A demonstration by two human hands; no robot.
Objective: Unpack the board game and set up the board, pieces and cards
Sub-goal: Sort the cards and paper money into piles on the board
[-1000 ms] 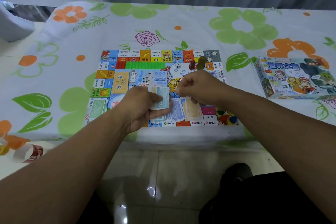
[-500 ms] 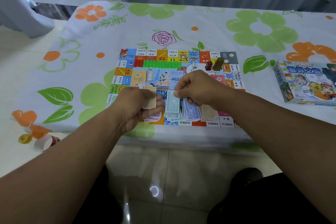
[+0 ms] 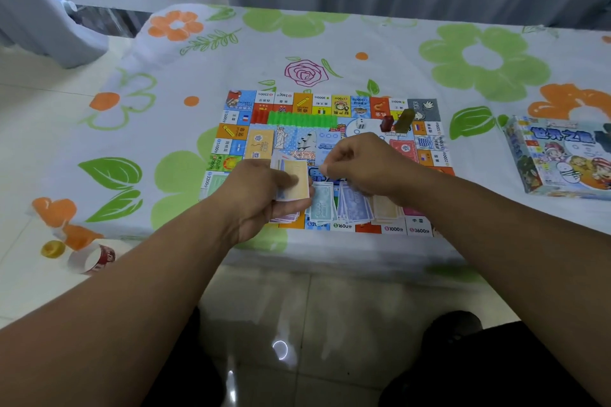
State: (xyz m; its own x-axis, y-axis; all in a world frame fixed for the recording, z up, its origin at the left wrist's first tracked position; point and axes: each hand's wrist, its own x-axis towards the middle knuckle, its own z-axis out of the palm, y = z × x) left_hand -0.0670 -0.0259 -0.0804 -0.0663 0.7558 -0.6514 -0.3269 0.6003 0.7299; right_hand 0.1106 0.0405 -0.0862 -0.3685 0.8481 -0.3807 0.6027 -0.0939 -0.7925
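The colourful game board [image 3: 238, 129] lies flat on the flowered tablecloth. My left hand [image 3: 261, 198] grips a small stack of paper money [image 3: 294, 183], a yellow note on top. My right hand [image 3: 363, 165] hovers beside it with fingers curled; whether it pinches a note I cannot tell. Below the hands, sorted money piles lie along the board's near edge: pink [image 3: 287, 218], teal [image 3: 322, 206], blue [image 3: 355, 208] and tan [image 3: 385, 210]. A row of green houses [image 3: 302, 119], a red pawn [image 3: 386, 124] and an olive pawn [image 3: 405, 120] stand at the board's far side.
The game box [image 3: 558, 162] sits on the table at the right. A yellow cap [image 3: 53, 248] and a torn paper label [image 3: 92, 258] lie on the floor at the left. The table's near edge [image 3: 330, 251] runs just below the board.
A teal note went from the left hand's stack onto the teal pile. The stack now shows a yellow note on top. The camera shifted left.
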